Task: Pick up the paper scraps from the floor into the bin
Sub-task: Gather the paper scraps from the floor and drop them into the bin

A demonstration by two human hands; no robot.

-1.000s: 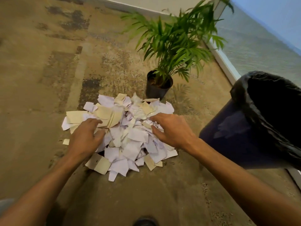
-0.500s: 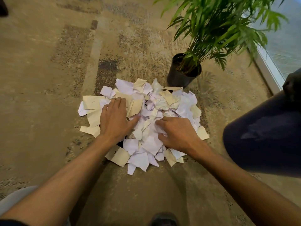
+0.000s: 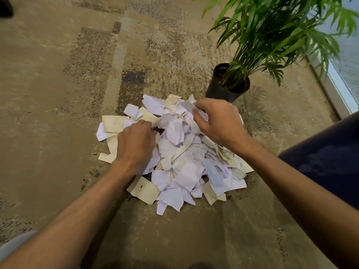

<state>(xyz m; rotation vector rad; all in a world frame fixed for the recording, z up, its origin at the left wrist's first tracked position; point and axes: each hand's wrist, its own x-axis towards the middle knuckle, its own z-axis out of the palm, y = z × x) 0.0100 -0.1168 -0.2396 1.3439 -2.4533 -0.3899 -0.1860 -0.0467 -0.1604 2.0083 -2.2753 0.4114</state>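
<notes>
**Both hands deep in a heap of torn paper**

While the pile of paper scraps (image 3: 180,158) lies on the patterned carpet (image 3: 58,113), the left hand (image 3: 134,146) bears down on its left side, fingers (image 3: 144,126) curled under and gathering scraps near the top of the heap. Right hand (image 3: 219,123) hovers over the far right of the pile, its fingers bent and pinching a white scrap at the upper edge. Between the two hands the paper bunches up into a crumpled ridge. Scraps are torn into uneven pieces, mostly white, with cream-coloured ones mixed in and scattered along the left and near edges, some lying flat, others creased. Just beyond the pile stands a potted plant (image 3: 227,88). Dark blue, the bin (image 3: 326,158) shows only its side, at the right edge, near the pile.
</notes>
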